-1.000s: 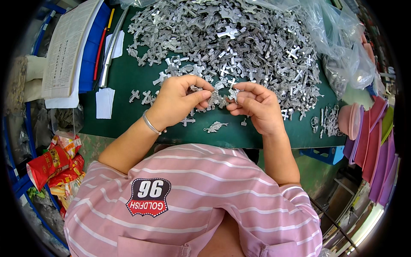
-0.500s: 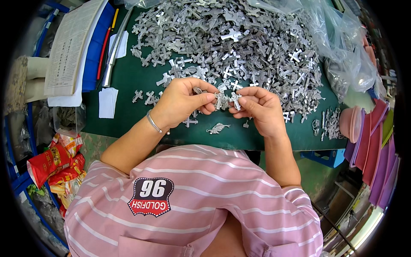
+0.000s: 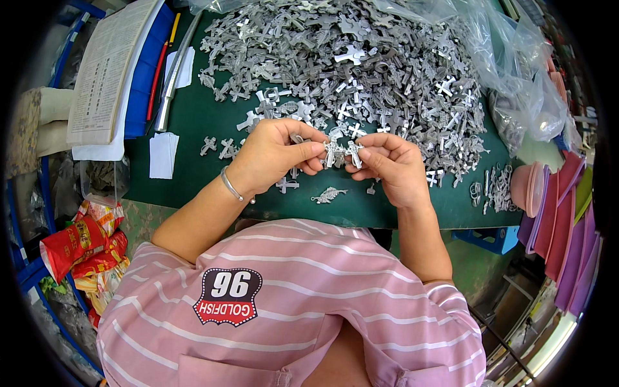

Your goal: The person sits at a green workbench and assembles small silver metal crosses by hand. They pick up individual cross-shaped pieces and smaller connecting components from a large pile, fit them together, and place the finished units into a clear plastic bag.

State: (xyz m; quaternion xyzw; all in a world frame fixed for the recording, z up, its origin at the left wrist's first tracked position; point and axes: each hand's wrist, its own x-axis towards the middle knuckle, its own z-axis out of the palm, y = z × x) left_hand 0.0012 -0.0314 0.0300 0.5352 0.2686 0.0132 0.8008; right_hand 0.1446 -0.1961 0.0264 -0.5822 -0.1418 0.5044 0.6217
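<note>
My left hand (image 3: pixel 281 153) pinches a silver cross pendant (image 3: pixel 333 155) between thumb and fingertips. My right hand (image 3: pixel 391 166) pinches another cross pendant (image 3: pixel 354 155) close beside it. The two pendants are held side by side over the near part of the pile; whether they touch I cannot tell. Just beyond my fingers spreads a large heap of grey metal pendants (image 3: pixel 361 71), mostly crosses. A fishbone-shaped pendant (image 3: pixel 329 195) lies apart on the green table (image 3: pixel 258 200) near its front edge, and several small crosses (image 3: pixel 219 147) lie left of my left hand.
At the left stand a blue tray with a printed sheet (image 3: pixel 100 84), a tapered metal rod (image 3: pixel 171 84) and white paper slips (image 3: pixel 164 155). Clear plastic bags (image 3: pixel 516 84) edge the heap at the right. Small metal pieces (image 3: pixel 498 188) lie near a pink cup (image 3: pixel 528 187).
Both hands stay nearly in place, still pinching the pendants. The whole view shifts very slightly; nothing is visibly picked up or let go.
</note>
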